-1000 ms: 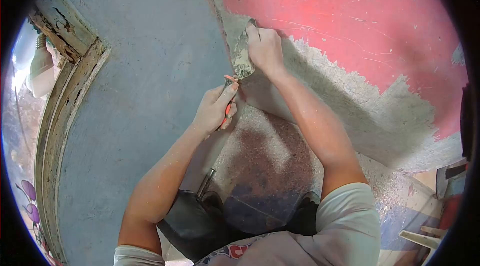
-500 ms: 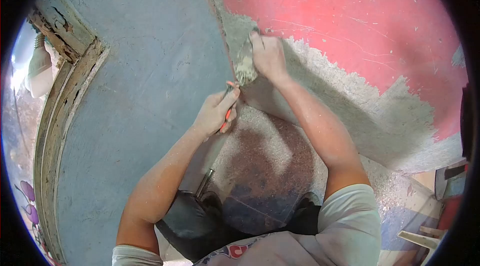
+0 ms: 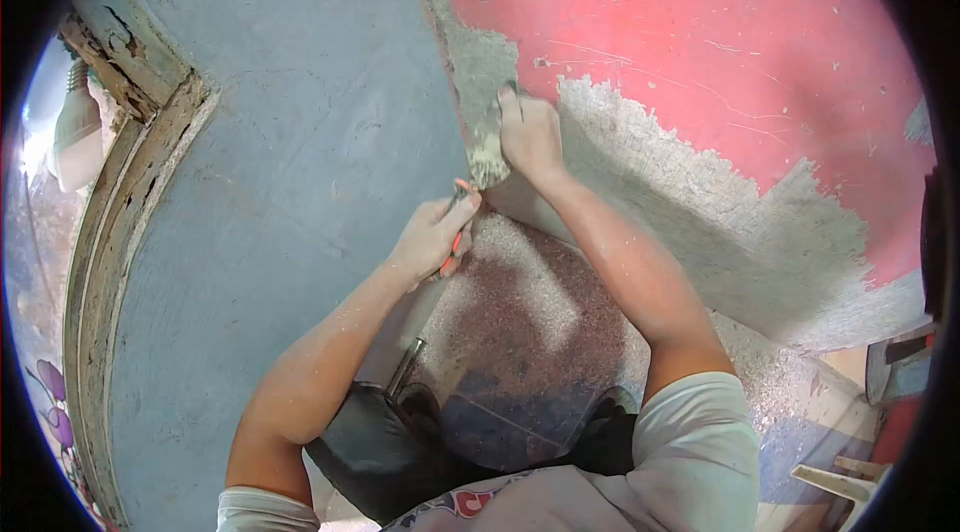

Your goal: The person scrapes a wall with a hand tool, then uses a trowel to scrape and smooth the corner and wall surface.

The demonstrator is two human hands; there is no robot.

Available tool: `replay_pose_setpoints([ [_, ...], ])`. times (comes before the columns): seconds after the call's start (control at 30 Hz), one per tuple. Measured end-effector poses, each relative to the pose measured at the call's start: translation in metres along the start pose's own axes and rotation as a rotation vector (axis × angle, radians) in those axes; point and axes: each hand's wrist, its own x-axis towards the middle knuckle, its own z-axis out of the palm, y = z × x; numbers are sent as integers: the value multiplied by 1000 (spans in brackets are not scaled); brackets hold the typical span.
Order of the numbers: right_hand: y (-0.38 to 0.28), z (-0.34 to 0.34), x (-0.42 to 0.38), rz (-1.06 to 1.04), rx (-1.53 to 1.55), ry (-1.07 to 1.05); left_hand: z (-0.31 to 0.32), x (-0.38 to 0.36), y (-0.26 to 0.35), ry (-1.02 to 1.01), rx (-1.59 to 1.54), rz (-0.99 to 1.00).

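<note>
My right hand point(image 3: 531, 137) is closed against the grey strip of wall beside the corner. It grips what looks like a scraper point(image 3: 488, 164), its pale, worn blade pointing down and a dark end showing above my thumb; the rest is hidden by the fingers. Just below and to the left, my left hand point(image 3: 435, 240) is closed around a tool with an orange and dark handle point(image 3: 457, 241). The tool's working end cannot be made out. Above my right hand, the pink-painted wall point(image 3: 680, 22) has a ragged edge where bare grey plaster point(image 3: 720, 202) shows.
A blue-grey wall point(image 3: 270, 162) fills the left side, with a damaged wooden frame point(image 3: 110, 262) and a light bulb point(image 3: 78, 137) beyond. Dusty debris covers the speckled floor point(image 3: 520, 302) between my legs. A white plastic leg-like piece point(image 3: 840, 480) stands at lower right.
My right hand and the scraper have slid down along the corner. My left hand, with its orange-handled tool, sits slightly lower. The view has shifted a little.
</note>
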Motion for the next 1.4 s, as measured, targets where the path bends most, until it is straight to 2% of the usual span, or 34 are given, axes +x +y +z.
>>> replay_pose_setpoints([
  [0.07, 8, 2, -1, 49, -37, -30, -3, 1, -10, -6, 22, -37],
  [0.2, -36, -18, 33, 19, 6, -9, 5, -5, 22, 54, -64, 152],
  [0.3, -41, -18, 34, -11, 5, 2, 4, 0, 27, 42, -102, 165],
  [0.47, 1, -1, 3, 18, -58, -38, -2, 4, -11, -26, -13, -40],
  [0.53, -4, -5, 5, 43, -37, -66, 0, -1, 0, -5, -28, 22],
  [0.63, -33, -18, 38, -67, -5, -18, 5, -5, 24, 58, -50, 107],
  [0.7, -48, -22, 42, -20, -13, -29, 5, -2, 36, 55, -101, 171],
  [0.87, -9, -2, 15, 8, -61, -32, -3, 1, 1, 0, -29, 7],
  [0.93, -9, -4, 8, 68, -57, -58, -3, -5, 5, 20, -31, 17],
  [0.97, -8, -3, 16, -3, -42, -15, -3, -5, 8, 29, -30, 22],
  [1.03, -27, -10, 36, -132, -11, 69, -3, 0, 16, 45, -59, 126],
  [1.07, -47, -18, 43, -13, 31, 22, 1, -3, 31, 57, -85, 152],
  [1.1, -46, -17, 44, -34, 5, 27, 2, -5, 40, 70, -112, 183],
  [1.2, -33, -12, 36, -82, -46, -1, -3, -2, 24, 3, -89, 87],
  [1.37, 31, 17, -17, 82, -140, -104, -7, 12, -38, -27, 63, -105],
  [1.4, 34, 19, -18, 105, -145, -116, -5, 6, -26, -8, 58, -123],
])
